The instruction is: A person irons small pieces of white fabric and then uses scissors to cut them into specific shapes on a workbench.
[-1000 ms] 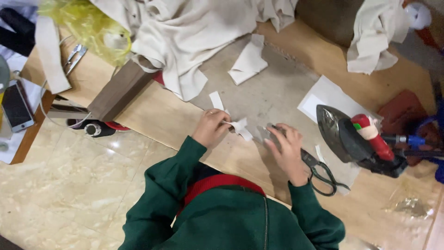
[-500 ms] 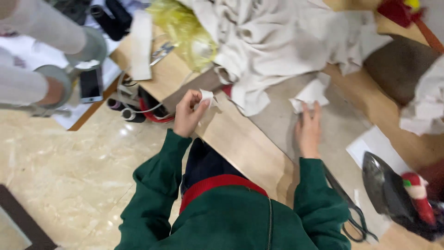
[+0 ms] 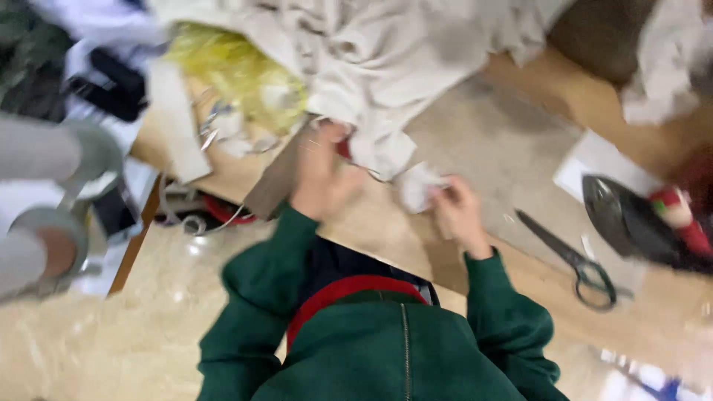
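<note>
A yellow bag (image 3: 245, 78) lies far left on the worktop (image 3: 475, 148), beside heaped cream cloth (image 3: 386, 52). The right hand (image 3: 459, 212) pinches a small white scrap (image 3: 417, 186); the left hand's (image 3: 321, 178) grip is too blurred to tell. Scissors (image 3: 572, 260) lie right.

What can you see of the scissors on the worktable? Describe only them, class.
The scissors lie flat on the wooden worktable, right of the right hand and untouched by it. The blades look grey and metallic, closed or nearly so, pointing up-left; dark looped handles sit at the lower right. A dark iron rests just beyond them. Motion blur hides finer detail.
</note>
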